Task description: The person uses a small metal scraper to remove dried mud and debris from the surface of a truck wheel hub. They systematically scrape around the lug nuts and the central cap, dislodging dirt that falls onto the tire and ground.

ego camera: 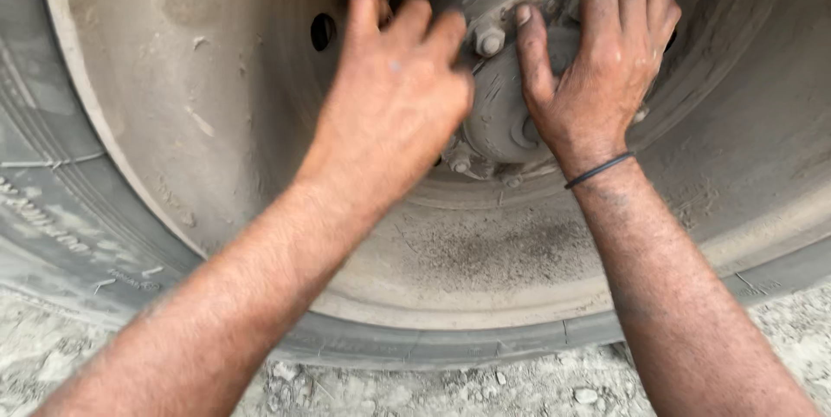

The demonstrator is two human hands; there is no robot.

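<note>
Both hands on the hub (pixel 502 114) inside a dusty rim (pixel 216 105): right hand (pixel 597 53) gripping it, left hand (pixel 394 101) (blurred) spread loosely against it.

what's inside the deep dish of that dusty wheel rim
A grey hub with bolts sits at the centre of the rim. The left hand and right hand cover its left side and top, so those parts cannot be seen.
</note>
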